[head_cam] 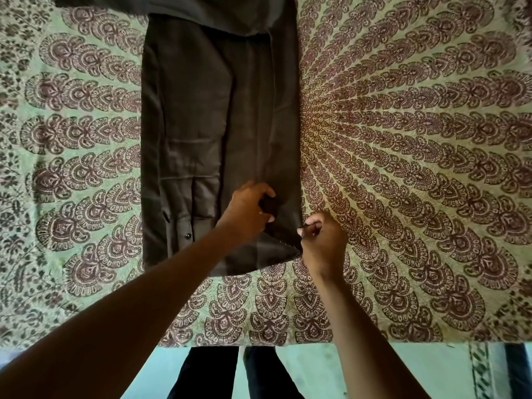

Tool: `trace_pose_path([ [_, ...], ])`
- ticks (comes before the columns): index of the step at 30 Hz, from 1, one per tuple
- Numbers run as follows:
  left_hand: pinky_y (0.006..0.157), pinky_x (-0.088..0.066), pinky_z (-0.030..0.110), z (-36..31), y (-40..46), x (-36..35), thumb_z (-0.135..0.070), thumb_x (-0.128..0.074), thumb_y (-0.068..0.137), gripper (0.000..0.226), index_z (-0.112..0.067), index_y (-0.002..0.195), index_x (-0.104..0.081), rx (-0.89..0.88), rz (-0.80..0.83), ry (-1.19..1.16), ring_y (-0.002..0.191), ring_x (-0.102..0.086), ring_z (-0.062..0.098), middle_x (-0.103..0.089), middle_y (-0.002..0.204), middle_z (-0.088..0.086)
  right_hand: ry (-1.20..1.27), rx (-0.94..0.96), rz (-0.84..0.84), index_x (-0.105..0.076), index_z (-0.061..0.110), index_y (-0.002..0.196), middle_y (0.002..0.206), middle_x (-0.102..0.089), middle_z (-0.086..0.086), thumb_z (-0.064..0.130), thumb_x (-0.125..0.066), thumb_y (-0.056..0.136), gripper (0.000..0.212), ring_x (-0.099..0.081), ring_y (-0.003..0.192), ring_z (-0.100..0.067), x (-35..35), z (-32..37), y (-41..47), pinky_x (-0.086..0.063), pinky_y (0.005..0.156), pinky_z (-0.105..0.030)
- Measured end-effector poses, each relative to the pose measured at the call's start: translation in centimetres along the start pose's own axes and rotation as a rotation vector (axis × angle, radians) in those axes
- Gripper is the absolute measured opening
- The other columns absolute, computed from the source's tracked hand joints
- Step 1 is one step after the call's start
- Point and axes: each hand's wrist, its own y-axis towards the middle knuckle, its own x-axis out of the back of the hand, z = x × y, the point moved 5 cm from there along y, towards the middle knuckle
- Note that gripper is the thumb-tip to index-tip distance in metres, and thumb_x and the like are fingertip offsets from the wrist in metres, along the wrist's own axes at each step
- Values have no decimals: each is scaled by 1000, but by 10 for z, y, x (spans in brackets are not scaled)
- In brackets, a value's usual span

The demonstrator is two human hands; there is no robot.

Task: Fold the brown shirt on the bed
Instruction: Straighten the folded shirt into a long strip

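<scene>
Across the patterned bedspread [403, 139], both hands pinch the brown shirt [201, 125]'s near hem, arms outstretched.

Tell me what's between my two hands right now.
Only brown shirt fabric: the head view shows its near right corner spanning between the left hand and right hand, both gripping it.

The shirt [201, 133] lies lengthwise on the bed [403, 168], left of centre; both hands sit at its near right corner.
</scene>
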Motion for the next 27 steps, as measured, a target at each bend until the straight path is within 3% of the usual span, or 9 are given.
trace_pose_path([
  [2, 79, -55, 34, 2, -1, -1, 1, -88, 68, 53, -12, 116, -70, -29, 10, -25, 72, -56, 12, -55, 107, 2, -8, 46, -16, -65, 16, 88, 82, -68, 2, -10, -72, 80, 29, -68, 75, -15, 4, 0, -1, -61, 65, -45],
  [4, 83, -56, 38, 2, -4, -2, -2, -88, 68, 57, -15, 120, -67, -60, 10, 8, 78, -59, 17, -51, 112, 1, -113, 159, -18, -68, 14, 105, 103, -65, -3, 1, -76, 84, 25, -65, 93, -17, 4, 6, -2, -62, 74, -36],
  [6, 92, -54, 43, -3, -6, -1, -16, -90, 70, 67, -24, 129, -61, -90, 6, 202, 104, -58, 27, -44, 128, 2, -270, 347, 20, -69, 15, 117, 119, -59, -5, 12, -78, 86, 33, -56, 110, -21, 1, 14, -3, -57, 83, -32],
  [8, 102, -45, 50, -10, -9, 0, -39, -87, 71, 80, -35, 142, -50, -199, 3, 503, 131, -39, 28, -28, 154, -3, -403, 484, 117, -73, 19, 120, 126, -55, -3, 14, -81, 83, 38, -50, 115, -24, -3, 14, -4, -57, 88, -39],
  [11, 112, -26, 62, -7, -6, 1, -63, -75, 74, 100, -45, 157, -22, -285, 92, 666, 155, -4, 24, 9, 170, -15, -528, 461, 209, -73, 26, 124, 140, -49, 2, 21, -82, 82, 43, -44, 122, -22, 2, -3, -4, -55, 96, -42],
  [13, 116, -15, 68, 1, 2, 5, -73, -71, 70, 115, -45, 160, -5, -247, 120, 685, 158, 10, 22, 15, 170, -16, -493, 431, 181, -73, 25, 126, 141, -48, 3, 21, -82, 82, 45, -43, 124, -23, 8, -8, -7, -56, 96, -44],
  [18, 117, -3, 73, 6, 24, 13, -92, -66, 51, 149, -34, 160, 18, -231, 148, 751, 156, 24, 24, 25, 168, -15, -439, 531, 114, -63, 18, 137, 147, -52, -1, 28, -84, 78, 64, -43, 134, -25, 7, 25, 18, -49, 102, -54],
  [23, 115, 2, 76, 6, 35, 13, -98, -62, 44, 161, -27, 157, 27, -225, 186, 790, 152, 32, 27, 35, 164, -11, -803, 566, 515, -26, 43, 157, 169, -4, 16, 59, -87, 62, 114, -14, 149, -28, -6, 61, 74, -31, 109, -58],
  [27, 113, 5, 77, 6, 36, 13, -98, -63, 42, 164, -26, 155, 31, -210, 189, 788, 152, 33, 30, 39, 163, -10, -981, 578, 560, -14, 52, 156, 168, 9, 19, 73, -85, 53, 127, -6, 151, -33, 2, 81, 117, -27, 112, -63],
])
